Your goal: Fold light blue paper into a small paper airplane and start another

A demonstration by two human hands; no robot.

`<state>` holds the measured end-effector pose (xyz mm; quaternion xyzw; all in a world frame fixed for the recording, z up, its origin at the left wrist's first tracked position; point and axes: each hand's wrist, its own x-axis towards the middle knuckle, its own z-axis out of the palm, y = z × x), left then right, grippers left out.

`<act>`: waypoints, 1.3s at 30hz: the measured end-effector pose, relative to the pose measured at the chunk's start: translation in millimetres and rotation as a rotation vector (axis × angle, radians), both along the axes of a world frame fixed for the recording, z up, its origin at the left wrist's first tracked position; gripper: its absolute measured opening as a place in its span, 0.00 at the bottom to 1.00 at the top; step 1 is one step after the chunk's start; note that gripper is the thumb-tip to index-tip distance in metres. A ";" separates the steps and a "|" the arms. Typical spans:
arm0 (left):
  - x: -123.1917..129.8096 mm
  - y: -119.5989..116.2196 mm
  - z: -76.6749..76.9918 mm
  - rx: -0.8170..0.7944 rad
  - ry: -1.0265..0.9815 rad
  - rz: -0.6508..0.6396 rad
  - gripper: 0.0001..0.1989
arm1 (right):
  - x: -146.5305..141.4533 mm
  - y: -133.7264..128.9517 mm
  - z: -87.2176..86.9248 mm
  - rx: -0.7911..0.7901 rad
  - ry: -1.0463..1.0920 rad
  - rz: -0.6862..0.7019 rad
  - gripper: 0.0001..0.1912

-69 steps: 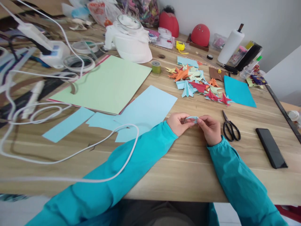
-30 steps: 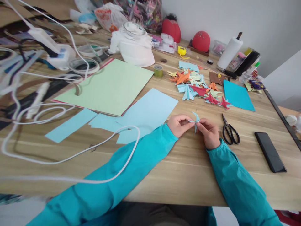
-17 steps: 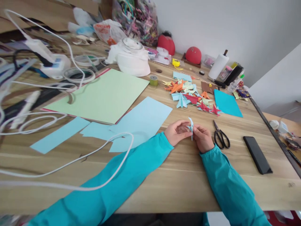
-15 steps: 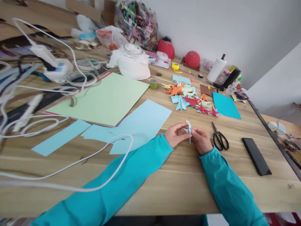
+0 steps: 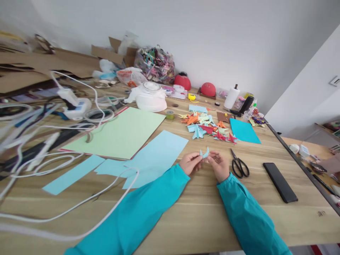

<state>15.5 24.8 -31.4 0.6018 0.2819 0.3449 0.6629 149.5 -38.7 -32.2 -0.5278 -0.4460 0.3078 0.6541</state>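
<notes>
Between the fingertips of both hands is a small light blue origami crane (image 5: pixel 204 154), its two pointed ends turned up. My left hand (image 5: pixel 190 162) pinches its left side, thumb toward me. On the other side my right hand (image 5: pixel 219 165) pinches it with thumb and fingers. Some fingers are hidden behind the paper. Beyond the hands lies a pile of folded paper cranes (image 5: pixel 197 131) in blue, orange, red and yellow. Black-handled scissors (image 5: pixel 240 165) rest just right of my right hand.
Light blue sheets (image 5: pixel 164 152) and a pale green sheet (image 5: pixel 119 131) lie to the left, with a white cable (image 5: pixel 106 187) looping over the table. At right are a black phone (image 5: pixel 280 181) and a turquoise sheet (image 5: pixel 244 130). A white bundle (image 5: pixel 151 101) stands farther back.
The view has tilted up, so more wall shows. The crane has turned from edge-on and upright to show its two raised points. Both hands still hold it.
</notes>
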 end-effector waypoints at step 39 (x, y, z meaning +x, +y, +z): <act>-8.7 4.6 -0.5 0.341 0.026 0.182 0.09 | -3.2 -6.8 9.0 0.013 -0.100 -0.117 0.09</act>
